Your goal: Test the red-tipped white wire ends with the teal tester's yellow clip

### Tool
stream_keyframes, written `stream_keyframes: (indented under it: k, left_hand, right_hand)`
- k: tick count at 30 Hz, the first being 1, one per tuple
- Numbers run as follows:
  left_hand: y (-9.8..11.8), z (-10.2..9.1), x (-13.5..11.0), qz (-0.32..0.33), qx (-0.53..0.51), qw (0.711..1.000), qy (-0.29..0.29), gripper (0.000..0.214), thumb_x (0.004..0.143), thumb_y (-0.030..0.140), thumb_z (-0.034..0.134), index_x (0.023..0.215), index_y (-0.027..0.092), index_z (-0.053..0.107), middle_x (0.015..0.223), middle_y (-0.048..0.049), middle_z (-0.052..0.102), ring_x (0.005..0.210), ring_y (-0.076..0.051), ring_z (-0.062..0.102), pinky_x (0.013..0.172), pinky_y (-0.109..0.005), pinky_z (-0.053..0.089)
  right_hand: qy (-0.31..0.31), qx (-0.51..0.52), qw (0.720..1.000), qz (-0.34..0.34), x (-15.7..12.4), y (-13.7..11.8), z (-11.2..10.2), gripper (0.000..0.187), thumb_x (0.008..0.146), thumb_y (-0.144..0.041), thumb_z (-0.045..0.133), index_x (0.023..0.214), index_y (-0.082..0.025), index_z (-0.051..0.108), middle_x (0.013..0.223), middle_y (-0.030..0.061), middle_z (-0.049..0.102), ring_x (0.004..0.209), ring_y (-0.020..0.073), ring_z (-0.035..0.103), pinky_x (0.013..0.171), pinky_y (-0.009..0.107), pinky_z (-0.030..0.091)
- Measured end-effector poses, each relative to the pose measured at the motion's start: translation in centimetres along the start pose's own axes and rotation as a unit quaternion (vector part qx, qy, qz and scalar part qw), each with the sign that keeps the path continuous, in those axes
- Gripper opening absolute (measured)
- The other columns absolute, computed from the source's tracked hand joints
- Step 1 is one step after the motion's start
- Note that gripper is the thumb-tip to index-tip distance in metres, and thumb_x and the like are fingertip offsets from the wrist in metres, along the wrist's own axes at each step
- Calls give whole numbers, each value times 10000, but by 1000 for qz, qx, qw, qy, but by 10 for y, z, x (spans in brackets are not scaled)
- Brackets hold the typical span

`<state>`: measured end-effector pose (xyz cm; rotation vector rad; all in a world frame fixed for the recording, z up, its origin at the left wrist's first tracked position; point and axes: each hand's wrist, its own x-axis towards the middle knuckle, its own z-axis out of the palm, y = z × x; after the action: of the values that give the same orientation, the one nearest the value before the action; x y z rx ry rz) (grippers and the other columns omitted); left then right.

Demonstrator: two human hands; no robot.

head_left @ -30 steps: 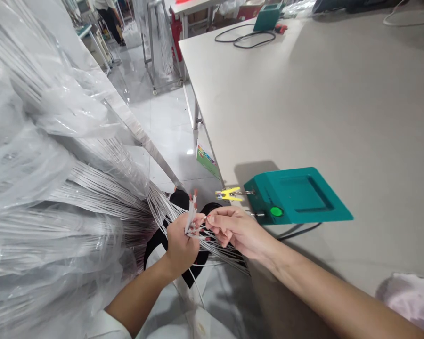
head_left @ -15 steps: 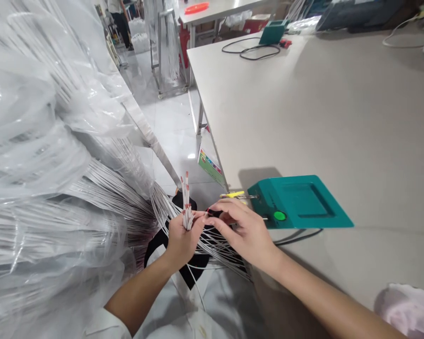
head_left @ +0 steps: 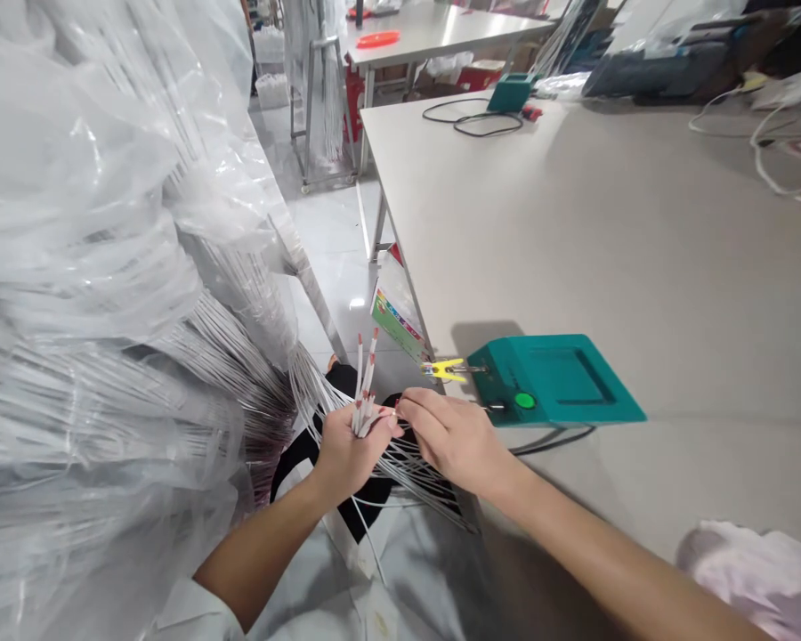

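Note:
My left hand (head_left: 351, 450) is closed around a bundle of white cables (head_left: 366, 392); their reddish-brown ends stick up above the fist. Close beside its thumb, my right hand (head_left: 450, 436) has its fingers pinched together near a cable end. What those fingers grip is hidden behind them. Loose white cables (head_left: 407, 467) run below both hands, across my lap. To the right of my right hand, on the table, lies a teal tester box (head_left: 554, 383) with a green round button (head_left: 524, 401). A yellow clip (head_left: 446, 369) projects from its left side over the table edge.
Plastic-wrapped cable bundles (head_left: 107, 294) fill the left side. The table (head_left: 574, 231) carries a second teal box (head_left: 509, 93) with a black lead at the back and a pale cloth (head_left: 761, 579) at front right. A wheeled rack (head_left: 307, 116) stands on the floor behind.
My right fingers have closed further beside my left thumb, hiding the black and red piece seen between them before. The view has shifted slightly. My left hand still grips the cables.

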<state>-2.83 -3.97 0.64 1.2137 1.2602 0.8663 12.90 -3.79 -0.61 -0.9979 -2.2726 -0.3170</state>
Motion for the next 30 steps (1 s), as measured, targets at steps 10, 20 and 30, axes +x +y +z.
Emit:
stream_keyframes:
  k: [10, 20, 30]
  left_hand:
    - [-5, -4, -15, -11, -20, 998, 56, 180, 740, 260, 565, 668, 134, 670, 553, 4, 581, 487, -83, 428, 522, -220, 350]
    - [0, -10, -26, 22, -37, 999, 17, 176, 731, 252, 574, 624, 143, 661, 623, -24, 645, 601, -132, 542, 609, -243, 408]
    - [-4, -13, -27, 42, 43, 998, 7, 183, 731, 218, 536, 626, 152, 670, 558, 1, 593, 539, -123, 498, 573, -237, 396]
  right_hand:
    - [-45, 24, 999, -3, -1, 0, -6, 195, 848, -83, 398, 939, -173, 545, 897, 82, 639, 699, 138, 607, 542, 239, 453]
    - [-32, 300, 926, 225, 7, -27, -14, 210, 837, -238, 537, 1031, -166, 569, 955, 94, 622, 664, 120, 598, 608, 255, 518]
    - [-8, 131, 987, 94, 8, -33, -11, 186, 859, -133, 433, 811, -153, 611, 731, 59, 643, 684, 151, 604, 593, 258, 492]
